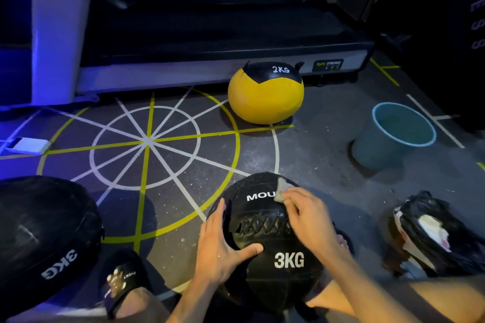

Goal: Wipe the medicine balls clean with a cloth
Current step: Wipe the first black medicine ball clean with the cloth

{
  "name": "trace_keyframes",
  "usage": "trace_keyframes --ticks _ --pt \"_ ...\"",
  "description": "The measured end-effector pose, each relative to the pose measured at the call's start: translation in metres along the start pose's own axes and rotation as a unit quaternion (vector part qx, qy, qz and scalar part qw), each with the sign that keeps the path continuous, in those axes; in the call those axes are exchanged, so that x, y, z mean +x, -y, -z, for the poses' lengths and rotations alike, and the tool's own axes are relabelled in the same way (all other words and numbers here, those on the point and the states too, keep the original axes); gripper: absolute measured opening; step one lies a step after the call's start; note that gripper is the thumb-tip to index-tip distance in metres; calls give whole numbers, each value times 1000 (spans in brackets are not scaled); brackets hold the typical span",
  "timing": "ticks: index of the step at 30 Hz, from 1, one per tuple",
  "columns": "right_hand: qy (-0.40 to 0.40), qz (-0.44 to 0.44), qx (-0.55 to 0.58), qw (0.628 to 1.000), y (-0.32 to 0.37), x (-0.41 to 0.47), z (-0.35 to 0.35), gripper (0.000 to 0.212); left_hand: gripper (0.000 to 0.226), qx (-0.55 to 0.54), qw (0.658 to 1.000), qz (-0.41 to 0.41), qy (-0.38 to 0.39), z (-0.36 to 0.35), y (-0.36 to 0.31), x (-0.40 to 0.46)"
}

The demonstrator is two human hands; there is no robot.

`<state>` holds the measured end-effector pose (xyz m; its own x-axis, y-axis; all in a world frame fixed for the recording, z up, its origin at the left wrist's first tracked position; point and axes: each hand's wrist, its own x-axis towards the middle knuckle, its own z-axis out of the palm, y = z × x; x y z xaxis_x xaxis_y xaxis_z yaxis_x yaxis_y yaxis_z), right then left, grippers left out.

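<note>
Medicine ball, black, 3KG [273, 241]: sits on the floor directly below me, between my knees, laced seam facing up and running roughly left-right across the top. Cloth [283, 190]: small, pale, bunched, lying on the ball's upper far side, just right of the "MOU" print.

Key relation: cloth and the right hand [307, 214] are on the far-right upper quadrant, so unwiped surface, as I judge it, lies toward me and to the left, across the seam. Right hand is the nearer one to the cloth; stroke direction should pull back toward me along or over the seam.

Right hand: fingers curled down over the cloth, pressing it to the ball w/ fingertips. Image is motion-blurred here, so exact finger spacing can't be read.

Left hand [223, 244]: spread flat on the ball's left flank, thumb laid across the front above the "3KG" print. Acts as brace; holds nothing else.

Other items: second black 3KG ball [44, 238] at near left, yellow 2KG ball [265, 97] further out by the treadmill [210, 34], blue bucket [393, 136] at right, black bag [435, 233] near right. Both other balls are well apart from the hands; I judge they wait their turn.

Risk est.: ball may roll if left-hand brace lifts.
</note>
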<state>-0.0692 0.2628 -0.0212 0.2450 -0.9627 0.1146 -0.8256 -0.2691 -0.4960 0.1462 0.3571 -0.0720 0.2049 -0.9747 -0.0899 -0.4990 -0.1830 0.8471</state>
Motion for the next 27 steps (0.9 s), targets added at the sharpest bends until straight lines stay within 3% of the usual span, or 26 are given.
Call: trace_keyframes --ticks 2,6,10,14,17,20,22,25,27 --pt "11 79 37 996 40 -9 -20 24 136 -4 1000 6 -1 -4 -1 0" --pt "160 199 2 967 95 -16 -57 28 104 -9 1000 24 -1 1 5 2" --pt "141 233 1 962 73 -1 -43 25 137 -20 999 33 5 7 7 5" --pt "100 124 -2 987 52 24 -31 26 141 -54 997 16 50 7 15 6" --pt "175 114 9 978 64 39 -32 29 140 -53 997 11 55 2 16 4" --pt "298 200 -46 932 79 27 -30 29 141 -37 998 13 52 4 16 4" --pt "334 254 -54 906 73 15 -18 27 144 -27 998 14 52 7 19 4" --pt "311 260 -32 914 50 15 3 26 142 -42 998 18 51 6 19 5" --pt "204 218 -7 954 38 25 3 22 139 -47 998 14 46 2 16 6"
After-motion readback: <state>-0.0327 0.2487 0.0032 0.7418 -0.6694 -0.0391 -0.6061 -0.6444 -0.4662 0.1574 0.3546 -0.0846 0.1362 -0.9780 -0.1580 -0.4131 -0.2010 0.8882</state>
